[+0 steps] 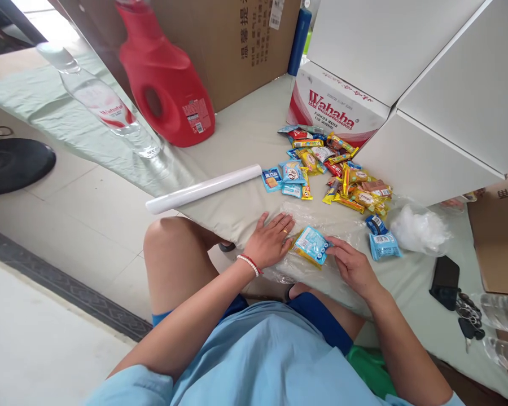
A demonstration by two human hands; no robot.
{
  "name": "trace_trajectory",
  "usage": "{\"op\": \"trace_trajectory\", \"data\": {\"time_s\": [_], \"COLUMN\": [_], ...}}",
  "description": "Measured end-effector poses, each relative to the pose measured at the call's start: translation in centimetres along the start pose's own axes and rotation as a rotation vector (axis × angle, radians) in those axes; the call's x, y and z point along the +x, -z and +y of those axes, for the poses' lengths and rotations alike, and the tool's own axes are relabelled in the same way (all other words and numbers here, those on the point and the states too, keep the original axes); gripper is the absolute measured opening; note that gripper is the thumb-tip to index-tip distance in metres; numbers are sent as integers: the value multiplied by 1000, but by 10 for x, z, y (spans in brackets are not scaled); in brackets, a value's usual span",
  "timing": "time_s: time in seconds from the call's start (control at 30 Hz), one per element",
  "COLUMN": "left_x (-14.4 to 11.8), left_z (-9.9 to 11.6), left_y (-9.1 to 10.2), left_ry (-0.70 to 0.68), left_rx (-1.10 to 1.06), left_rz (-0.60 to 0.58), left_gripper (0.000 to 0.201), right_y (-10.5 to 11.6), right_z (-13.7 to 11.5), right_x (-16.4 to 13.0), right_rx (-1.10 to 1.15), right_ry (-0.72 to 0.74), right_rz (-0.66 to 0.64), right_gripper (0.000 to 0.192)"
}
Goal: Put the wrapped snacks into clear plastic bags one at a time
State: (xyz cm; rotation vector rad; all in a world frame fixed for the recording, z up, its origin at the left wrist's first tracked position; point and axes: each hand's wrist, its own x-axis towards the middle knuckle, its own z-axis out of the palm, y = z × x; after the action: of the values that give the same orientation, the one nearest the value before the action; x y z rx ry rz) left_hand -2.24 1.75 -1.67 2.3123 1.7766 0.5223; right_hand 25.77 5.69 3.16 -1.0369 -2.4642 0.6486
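Observation:
My left hand [270,239] lies flat on a sheet of clear plastic [311,213], fingers stretched out and holding nothing. Its fingertips are close to a light-blue snack packet [311,243], which rests on top of a yellow packet [300,256] on the plastic. The fingers of my right hand [355,266] pinch the right edge of the blue packet. Beyond the hands lies a spread pile of small wrapped snacks [364,197] in yellow, red and blue, with a few blue packets [293,172] on its left.
A white roll [203,189] lies at the left table edge. Behind it stand a water bottle [105,107] and a red jug [173,84]. A Wahaha carton [330,107] borders the snacks. To the right are crumpled white plastic bags [421,230], a black phone [445,283] and keys [469,318].

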Motion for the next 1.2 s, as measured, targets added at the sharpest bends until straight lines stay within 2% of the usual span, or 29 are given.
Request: {"op": "trace_trajectory", "data": {"time_s": [0.07, 0.13, 0.2, 0.27, 0.37, 0.47, 0.57, 0.7, 0.77, 0.87, 0.93, 1.03, 1.1, 1.2], "left_x": [0, 0, 1, 1, 0, 0, 0, 0, 0, 0, 0, -1, -1, -2], "left_z": [0, 1, 2, 2, 2, 2, 2, 2, 2, 2, 2, 2, 2, 2], "left_y": [0, 1, 1, 1, 1, 0, -1, -1, -1, 0, 0, 0, -1, -2], "left_ry": [4, 0, -4, -2, 2, -2, -2, -6, -6, -4, -2, -1, -2, -4], "left_rx": [6, 17, 29, 38, 43, 41, 40, 45, 44, 36, 31, 29, 30, 30], "left_rz": [-3, -8, -9, -6, -7, -14, -7, 2, 6, 8, 8, 13, 25, 42], "left_gripper": [52, 53, 53, 53, 52, 52, 53, 54, 54, 53, 53, 53, 53, 53], "right_y": [3, 1, -6, -15, -23, -18, -11, -9, -9, -7, -5, -8, -16, -33], "right_z": [-5, -12, -18, -20, -15, -7, -4, -6, -7, -8, -11, -24, -37, -54], "right_x": [5, 14, 25, 34, 43, 46, 49, 51, 51, 50, 46, 35, 24, 9], "right_rx": [11, -2, -32, -68, -68, 6, 75, 101, 85, 77, 73, 23, -3, -66], "right_ry": [-50, -184, -304, -344, -347, -307, -266, -301, -312, -307, -316, -315, -236, -136], "right_rz": [57, 120, 77, -34, -114, -138, -206, -259, -251, -193, -82, 104, 111, 19], "right_gripper": [31, 27, 32, 39, 30, 23, 36, 57, 60, 44, 33, 28, 25, 20]}}
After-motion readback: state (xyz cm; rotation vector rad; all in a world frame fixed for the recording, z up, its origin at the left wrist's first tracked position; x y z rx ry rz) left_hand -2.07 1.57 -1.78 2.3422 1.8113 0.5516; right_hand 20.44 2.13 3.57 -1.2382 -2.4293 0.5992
